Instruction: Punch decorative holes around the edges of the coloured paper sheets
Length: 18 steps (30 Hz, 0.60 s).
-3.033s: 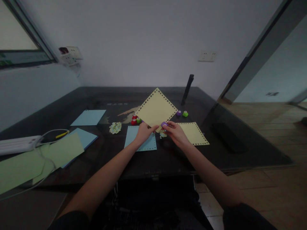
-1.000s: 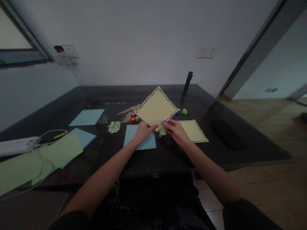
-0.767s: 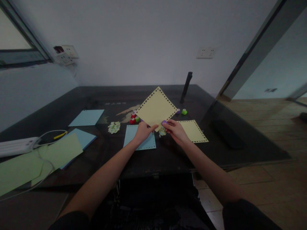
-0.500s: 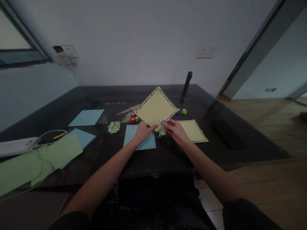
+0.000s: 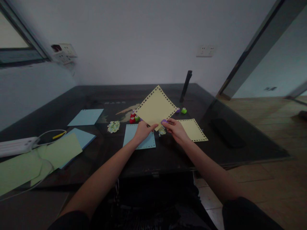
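1. While pinching the near corner of a yellow paper sheet (image 5: 155, 107) with the left hand (image 5: 143, 131), thumb on top, holds it raised above the black table (image 5: 163, 161).
2. Grips a purple craft punch (image 5: 164, 122) between right hand (image 5: 176, 129) thumb and fingers, at the sheet's lower right edge, near that same corner.
3. Leaves dark tabletop showing from the hands to the near rim, and more beyond the far corner, up to the wall (image 5: 134, 41).
4. Narrows at the sides: close in view to a red punch (image 5: 132, 120) and a green punch (image 5: 137, 118) by the left corner, and to a second green punch (image 5: 184, 110) by the right.
5. Overlaps a blue paper sheet (image 5: 146, 143) with the left hand; beside the right, borders on a flat yellow sheet (image 5: 192, 130).
6. Points corner-first, toward wall and body, with holes along both far edges; looks nearly square, so cannot single out a long axis. Cannot tell the gripped punch's axis behind the fingers.
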Motion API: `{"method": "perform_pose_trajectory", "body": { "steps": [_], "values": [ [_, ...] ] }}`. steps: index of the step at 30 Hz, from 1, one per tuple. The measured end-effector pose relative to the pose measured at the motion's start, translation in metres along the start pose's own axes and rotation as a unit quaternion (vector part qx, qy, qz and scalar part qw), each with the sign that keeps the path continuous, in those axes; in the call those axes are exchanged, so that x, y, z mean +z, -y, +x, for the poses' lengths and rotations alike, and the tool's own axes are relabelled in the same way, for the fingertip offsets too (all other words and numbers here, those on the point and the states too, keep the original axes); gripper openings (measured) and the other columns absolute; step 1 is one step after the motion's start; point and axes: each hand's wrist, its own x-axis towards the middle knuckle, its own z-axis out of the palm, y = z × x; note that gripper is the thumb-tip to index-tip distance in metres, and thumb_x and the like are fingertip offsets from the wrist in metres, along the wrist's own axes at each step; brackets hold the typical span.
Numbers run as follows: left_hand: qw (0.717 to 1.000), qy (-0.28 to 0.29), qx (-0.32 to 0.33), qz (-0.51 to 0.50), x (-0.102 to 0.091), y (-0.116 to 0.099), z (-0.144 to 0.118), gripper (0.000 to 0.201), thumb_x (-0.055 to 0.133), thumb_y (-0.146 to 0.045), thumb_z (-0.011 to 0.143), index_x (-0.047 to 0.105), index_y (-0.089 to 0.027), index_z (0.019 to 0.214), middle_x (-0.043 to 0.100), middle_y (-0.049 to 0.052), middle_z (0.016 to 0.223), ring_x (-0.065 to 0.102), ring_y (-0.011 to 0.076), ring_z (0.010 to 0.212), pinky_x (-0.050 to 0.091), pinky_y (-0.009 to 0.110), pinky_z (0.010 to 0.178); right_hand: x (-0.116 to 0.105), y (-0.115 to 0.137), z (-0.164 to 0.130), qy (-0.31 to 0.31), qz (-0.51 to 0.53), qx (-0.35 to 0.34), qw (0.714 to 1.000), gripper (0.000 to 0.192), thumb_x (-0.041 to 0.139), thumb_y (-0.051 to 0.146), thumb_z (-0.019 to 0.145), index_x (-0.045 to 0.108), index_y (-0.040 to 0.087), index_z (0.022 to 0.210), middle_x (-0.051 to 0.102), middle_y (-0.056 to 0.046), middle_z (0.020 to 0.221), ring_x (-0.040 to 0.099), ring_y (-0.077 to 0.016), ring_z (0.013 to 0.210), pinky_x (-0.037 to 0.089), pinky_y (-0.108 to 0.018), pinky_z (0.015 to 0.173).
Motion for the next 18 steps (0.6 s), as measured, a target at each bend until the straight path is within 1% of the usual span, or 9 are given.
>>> {"method": "perform_pose_trajectory", "body": {
  "steps": [6, 12, 18],
  "values": [
    [1.0, -0.002, -0.003, 0.001, 0.0018, 0.0022, 0.0006, 0.031, 0.065, -0.029, 0.074, 0.06, -0.013, 0.049, 0.062, 0.004, 0.049, 0.055, 0.0125, 0.047, 0.041, 0.022, 0.052, -0.0005, -0.0006, 0.0005, 0.001, 0.004, 0.0, 1.0, 0.034, 0.082, 0.035, 0.049, 0.057, 0.019, 0.065, 0.057, 0.001, 0.065, 0.039, -0.0065, 0.05, 0.018, -0.024, 0.042],
    [1.0, -0.004, 0.012, 0.002, 0.0019, 0.0051, 0.0004, 0.03, 0.063, -0.033, 0.076, 0.062, -0.012, 0.053, 0.063, 0.005, 0.052, 0.057, 0.0134, 0.049, 0.042, 0.022, 0.052, -0.0006, 0.0001, -0.0005, 0.004, -0.004, -0.001, 1.0, 0.036, 0.083, 0.039, 0.048, 0.057, 0.019, 0.064, 0.056, 0.002, 0.063, 0.039, -0.0067, 0.05, 0.019, -0.024, 0.042],
    [1.0, -0.002, 0.02, -0.001, 0.0029, 0.0069, 0.001, 0.027, 0.064, -0.031, 0.076, 0.063, -0.012, 0.056, 0.063, 0.004, 0.052, 0.057, 0.0132, 0.049, 0.042, 0.023, 0.052, -0.0007, 0.0002, -0.0003, 0.001, 0.0, 0.0, 1.0, 0.037, 0.083, 0.038, 0.047, 0.056, 0.018, 0.065, 0.057, 0.002, 0.065, 0.04, -0.0064, 0.051, 0.019, -0.023, 0.042]
  ]
}}
